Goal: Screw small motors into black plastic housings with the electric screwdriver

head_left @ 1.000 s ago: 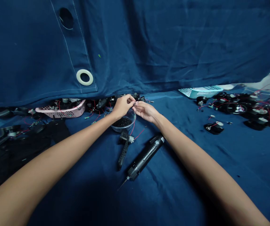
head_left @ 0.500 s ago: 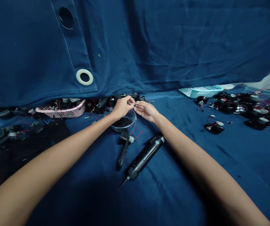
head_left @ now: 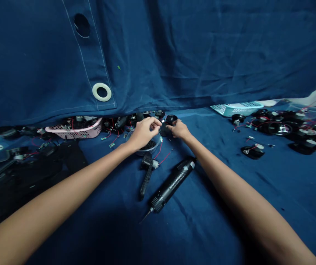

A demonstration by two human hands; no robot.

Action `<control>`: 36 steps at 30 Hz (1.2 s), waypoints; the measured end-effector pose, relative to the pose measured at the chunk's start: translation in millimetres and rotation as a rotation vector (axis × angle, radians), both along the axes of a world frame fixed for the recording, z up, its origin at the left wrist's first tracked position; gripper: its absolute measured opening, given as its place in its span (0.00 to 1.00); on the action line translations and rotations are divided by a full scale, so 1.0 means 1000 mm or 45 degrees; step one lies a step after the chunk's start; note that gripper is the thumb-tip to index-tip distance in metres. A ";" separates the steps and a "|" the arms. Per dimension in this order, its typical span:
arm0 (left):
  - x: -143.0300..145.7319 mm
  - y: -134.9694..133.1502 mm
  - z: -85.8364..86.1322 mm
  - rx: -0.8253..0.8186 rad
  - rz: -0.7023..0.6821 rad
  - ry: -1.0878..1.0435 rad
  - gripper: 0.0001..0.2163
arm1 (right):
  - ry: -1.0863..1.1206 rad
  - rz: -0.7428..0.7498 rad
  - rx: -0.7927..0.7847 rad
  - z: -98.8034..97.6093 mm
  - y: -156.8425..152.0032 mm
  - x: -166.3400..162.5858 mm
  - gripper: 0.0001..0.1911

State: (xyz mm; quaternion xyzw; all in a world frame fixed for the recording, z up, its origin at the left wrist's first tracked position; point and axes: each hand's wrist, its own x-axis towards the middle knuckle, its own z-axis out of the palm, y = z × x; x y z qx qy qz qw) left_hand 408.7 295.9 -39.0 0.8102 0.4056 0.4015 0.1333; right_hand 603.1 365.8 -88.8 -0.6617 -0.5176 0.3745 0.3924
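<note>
My left hand (head_left: 146, 133) hovers over a clear bowl (head_left: 152, 150) of small black pieces that look like screws. Its thumb and fingertips are pinched together, and what they hold, if anything, is too small to make out. My right hand (head_left: 178, 130) has its fingers closed on a black plastic part with a round end (head_left: 171, 119), just right of the bowl. Below the bowl lies a black handle-shaped part (head_left: 146, 180) with a small motor (head_left: 155, 164) and red wires. A black electric screwdriver (head_left: 171, 186) rests beside it, bit pointing down-left.
A pink basket (head_left: 83, 133) with black parts and wires stands at the left, near dark items (head_left: 50, 173). To the right are a light-blue basket (head_left: 235, 109), a pile of black wired parts (head_left: 298, 129) and one separate part (head_left: 253, 151). Blue cloth (head_left: 202, 55) hangs behind.
My hands, which met over the bowl, have moved apart. The right has turned and now grips the black round-ended part; the left stays pinched above the bowl.
</note>
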 end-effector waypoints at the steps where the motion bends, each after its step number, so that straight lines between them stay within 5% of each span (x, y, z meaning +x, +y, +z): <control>1: 0.000 -0.006 0.001 0.032 -0.010 0.046 0.07 | -0.062 -0.001 0.031 0.000 0.001 0.001 0.16; 14: 0.007 -0.051 -0.002 0.560 -0.094 0.988 0.07 | -0.512 0.062 0.220 0.001 0.019 -0.014 0.17; 21: -0.018 -0.101 0.005 0.477 -0.070 0.844 0.11 | -0.772 0.010 0.433 0.024 -0.031 -0.012 0.23; 25: -0.054 -0.143 -0.002 0.247 0.027 0.480 0.09 | -0.846 0.401 0.801 0.053 -0.107 -0.014 0.20; 27: -0.073 -0.158 -0.008 0.173 0.108 0.332 0.08 | -0.954 0.937 1.110 0.063 -0.144 -0.019 0.19; 30: -0.097 -0.169 -0.020 0.041 0.209 0.236 0.08 | -1.146 1.348 1.077 0.064 -0.182 -0.029 0.22; 34: -0.115 -0.173 -0.027 -0.102 0.304 0.179 0.09 | -1.401 1.383 1.010 0.055 -0.192 -0.043 0.29; 36: -0.117 -0.176 -0.024 -0.154 0.300 0.165 0.09 | -1.529 1.325 1.041 0.055 -0.188 -0.047 0.20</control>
